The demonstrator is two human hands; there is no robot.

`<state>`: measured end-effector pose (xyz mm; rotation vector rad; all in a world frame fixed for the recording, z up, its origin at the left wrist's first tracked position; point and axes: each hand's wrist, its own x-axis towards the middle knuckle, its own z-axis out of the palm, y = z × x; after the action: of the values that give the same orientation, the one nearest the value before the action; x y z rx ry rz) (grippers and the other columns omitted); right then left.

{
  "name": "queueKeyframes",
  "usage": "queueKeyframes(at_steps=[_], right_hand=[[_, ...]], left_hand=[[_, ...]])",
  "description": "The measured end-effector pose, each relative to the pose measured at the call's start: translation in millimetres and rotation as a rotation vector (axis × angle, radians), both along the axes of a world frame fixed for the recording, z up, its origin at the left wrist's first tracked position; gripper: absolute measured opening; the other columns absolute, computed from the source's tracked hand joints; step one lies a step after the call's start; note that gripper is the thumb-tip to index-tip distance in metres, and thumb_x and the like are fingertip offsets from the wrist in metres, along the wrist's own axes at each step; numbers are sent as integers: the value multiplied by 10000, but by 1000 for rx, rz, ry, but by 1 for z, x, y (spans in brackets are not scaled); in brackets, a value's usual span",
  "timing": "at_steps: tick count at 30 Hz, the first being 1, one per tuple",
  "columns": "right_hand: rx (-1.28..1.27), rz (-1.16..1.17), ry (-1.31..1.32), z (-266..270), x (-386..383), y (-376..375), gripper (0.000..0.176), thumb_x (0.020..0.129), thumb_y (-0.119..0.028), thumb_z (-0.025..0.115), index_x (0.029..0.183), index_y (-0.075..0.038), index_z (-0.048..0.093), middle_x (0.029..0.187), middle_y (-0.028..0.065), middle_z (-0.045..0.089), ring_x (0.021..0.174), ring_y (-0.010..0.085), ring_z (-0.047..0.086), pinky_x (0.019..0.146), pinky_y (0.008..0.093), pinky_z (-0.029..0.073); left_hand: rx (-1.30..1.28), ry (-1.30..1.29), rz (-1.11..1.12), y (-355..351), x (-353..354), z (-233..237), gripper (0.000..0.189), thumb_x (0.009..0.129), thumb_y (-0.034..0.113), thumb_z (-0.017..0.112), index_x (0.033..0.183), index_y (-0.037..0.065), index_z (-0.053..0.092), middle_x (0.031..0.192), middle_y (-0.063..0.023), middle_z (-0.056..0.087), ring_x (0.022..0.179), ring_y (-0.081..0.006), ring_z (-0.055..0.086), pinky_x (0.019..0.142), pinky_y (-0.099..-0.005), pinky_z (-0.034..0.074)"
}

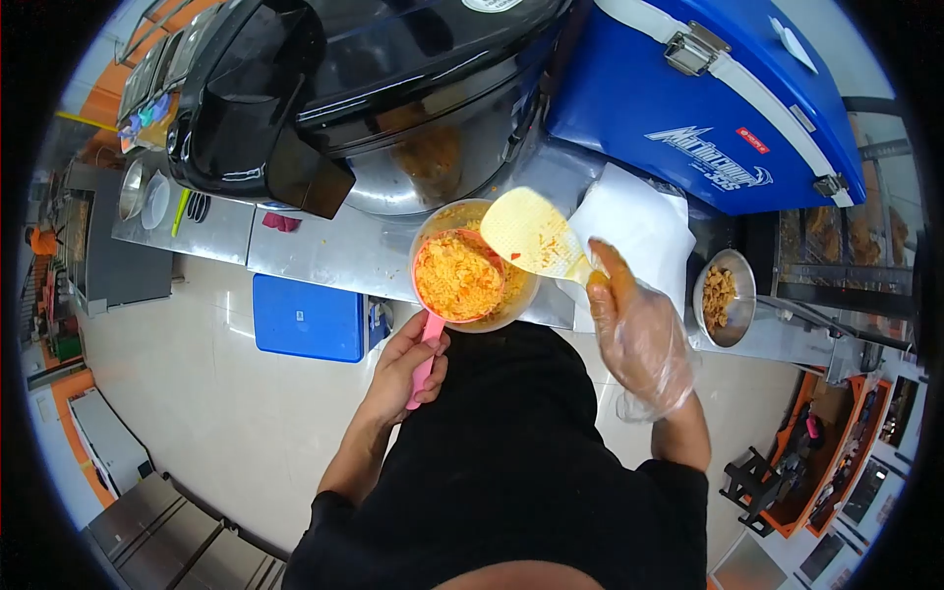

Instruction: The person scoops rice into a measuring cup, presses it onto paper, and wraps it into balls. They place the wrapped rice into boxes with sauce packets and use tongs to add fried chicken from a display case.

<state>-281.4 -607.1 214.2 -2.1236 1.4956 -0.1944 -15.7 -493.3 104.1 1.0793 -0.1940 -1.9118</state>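
Blue cooler (708, 108) up top, right by a big black cooker (393, 88) on the metal table (364, 261). Below them, the left hand (405, 366) grips a pink scoop (425, 369) full of orange rice (457, 275) over a bowl (521, 303), and the gloved right hand (639, 339)'s got a pale paddle (531, 234).

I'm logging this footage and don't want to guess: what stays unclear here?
All in the head view:
Handle end of the yellow paddle: covered by the gloved right hand.
Bottom of the bowl: hidden by the rice and pink scoop.
Inside of the blue cooler: behind its closed walls.
What the brown pieces at right are: too small to tell.
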Motion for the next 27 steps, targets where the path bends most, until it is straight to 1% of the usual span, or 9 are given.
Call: queueKeyframes(at_steps=[2, 4, 5, 8, 11, 14, 20, 22, 27], right_hand=[[96, -67, -163, -21, 1, 5, 407, 1081, -250, 467, 1435, -51, 494, 842, 236, 662, 660, 399, 666, 568, 490, 532], [-88, 95, -460, -55, 12, 22, 427, 1050, -193, 529, 1467, -115, 489, 861, 232, 669, 668, 409, 669, 609, 499, 550], [-94, 157, -402, -68, 17, 29, 433, 1047, -185, 537, 1466, -89, 486, 1031, 243, 691, 785, 408, 696, 682, 483, 578], [-125, 144, -30, -86, 33, 51, 619, 943, -108, 625, 1528, -135, 426, 932, 234, 671, 716, 400, 682, 622, 492, 573], [-23, 150, 53, -86, 37, 56, 687, 912, -103, 635, 1552, -155, 390, 872, 227, 649, 657, 406, 663, 570, 493, 562], [-39, 155, -233, -99, 36, 57, 723, 918, -100, 622, 1576, -145, 326, 848, 237, 621, 621, 401, 659, 549, 499, 558], [82, 60, -390, -62, 14, 21, 441, 1010, -122, 542, 1449, -129, 496, 817, 250, 652, 645, 395, 678, 563, 488, 544], [-62, 42, -557, -53, 23, 6, 366, 1038, -143, 515, 1402, -126, 547, 791, 238, 668, 640, 385, 686, 562, 478, 546], [-90, 222, -223, -46, 28, 9, 424, 1008, -157, 567, 1429, -118, 531, 835, 224, 668, 596, 355, 666, 521, 464, 547]], left_hand=[[33, -25, 14, -1, -2, 4, 476, 1018, 57, 487, 1485, 96, 401, 1003, -44, 521, 545, -89, 422, 385, -195, 283], [39, 0, 13, -3, -2, 6, 471, 1019, 57, 488, 1481, 91, 404, 1004, -45, 522, 546, -87, 423, 384, -193, 280], [49, 25, 2, -4, -2, 8, 465, 1020, 58, 489, 1477, 85, 407, 1005, -46, 523, 548, -86, 423, 383, -192, 276], [80, 46, 2, -5, -2, 17, 478, 1019, 52, 492, 1488, 80, 402, 1004, -46, 523, 547, -82, 421, 381, -190, 268], [77, -46, -13, -5, -1, 20, 491, 1019, 50, 496, 1499, 84, 397, 992, -44, 521, 541, -78, 413, 380, -189, 265], [89, -35, 30, -5, 0, 17, 498, 1020, 50, 496, 1506, 87, 393, 983, -40, 522, 536, -77, 409, 381, -189, 265], [82, -28, -12, -11, 4, 19, 497, 1019, 50, 499, 1505, 73, 400, 970, -36, 523, 534, -69, 410, 381, -190, 270], [85, -42, -25, -16, 5, 22, 489, 1016, 50, 503, 1495, 68, 408, 963, -36, 521, 531, -67, 409, 378, -188, 267], [73, 26, -58, -21, 15, 22, 455, 1003, 49, 506, 1452, 53, 440, 949, -39, 516, 517, -65, 395, 356, -179, 257]])
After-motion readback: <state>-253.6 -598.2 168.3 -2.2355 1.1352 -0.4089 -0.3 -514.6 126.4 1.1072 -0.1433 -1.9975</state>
